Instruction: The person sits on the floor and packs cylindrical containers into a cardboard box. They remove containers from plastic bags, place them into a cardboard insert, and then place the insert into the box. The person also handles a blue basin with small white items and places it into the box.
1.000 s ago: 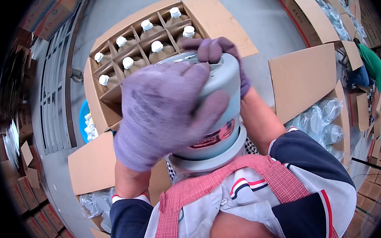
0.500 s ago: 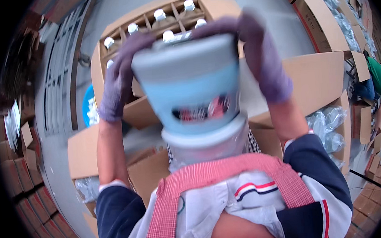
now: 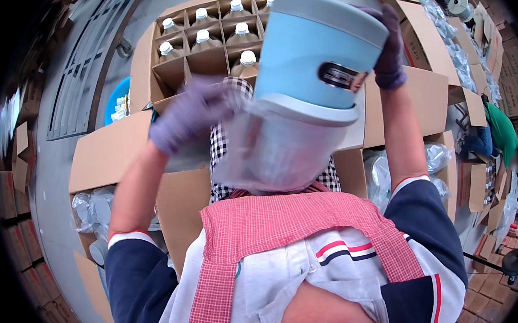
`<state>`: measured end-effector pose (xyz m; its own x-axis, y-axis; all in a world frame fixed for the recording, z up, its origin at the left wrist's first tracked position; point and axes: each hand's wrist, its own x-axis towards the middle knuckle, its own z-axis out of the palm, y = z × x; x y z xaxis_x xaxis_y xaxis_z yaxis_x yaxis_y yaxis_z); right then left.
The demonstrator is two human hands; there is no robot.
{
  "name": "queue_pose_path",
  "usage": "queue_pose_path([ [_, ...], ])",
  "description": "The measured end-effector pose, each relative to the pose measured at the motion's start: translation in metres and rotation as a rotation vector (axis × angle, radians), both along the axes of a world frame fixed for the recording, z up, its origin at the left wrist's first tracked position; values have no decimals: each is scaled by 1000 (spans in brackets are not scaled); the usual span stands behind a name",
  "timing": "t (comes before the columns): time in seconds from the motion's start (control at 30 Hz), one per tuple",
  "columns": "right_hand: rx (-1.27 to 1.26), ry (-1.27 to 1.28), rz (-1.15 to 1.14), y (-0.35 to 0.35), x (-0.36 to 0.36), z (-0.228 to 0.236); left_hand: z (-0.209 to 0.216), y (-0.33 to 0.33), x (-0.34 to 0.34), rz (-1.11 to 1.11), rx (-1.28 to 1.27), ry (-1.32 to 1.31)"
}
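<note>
Head view: open room is mostly a strip of grey floor on the far left, plus some floor past the bottle carton. Close in it's tight. Bare carton edges and flaps hem in the lap from both sides, and the divided carton with white-capped bottles sits right ahead.

Main piece is a light blue container with grey rims, just right of centre above the lap. It's tilted, top leaning right, with its lower end in a clear plastic bag, and it blocks the view of the divided carton's right side.

Right hand, purple glove, is up against the container's top right edge; fingers are mostly hidden behind it, so can't tell how they're bent. Left hand is a blur right by the bag's left edge, and I can't tell if it's pinching plastic.

Also around: a blue basin at left, wrapped plastic goods in the left-hand box, a co-worker in green far right.

Versus half a second ago: both hands were up by the container's top; now the left is lower, and the container's shifted right.
</note>
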<state>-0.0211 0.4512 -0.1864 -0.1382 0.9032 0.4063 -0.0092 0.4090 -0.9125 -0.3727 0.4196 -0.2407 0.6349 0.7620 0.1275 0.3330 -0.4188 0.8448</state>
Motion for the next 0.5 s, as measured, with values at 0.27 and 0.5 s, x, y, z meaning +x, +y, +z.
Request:
queue_pose_path([
  [0.27,389,-500,69,-41,-55,42,190,97,76,-246,-94,-776],
  [0.5,-175,134,-622,-1,110,-127,-76,-11,11,281,764,389],
])
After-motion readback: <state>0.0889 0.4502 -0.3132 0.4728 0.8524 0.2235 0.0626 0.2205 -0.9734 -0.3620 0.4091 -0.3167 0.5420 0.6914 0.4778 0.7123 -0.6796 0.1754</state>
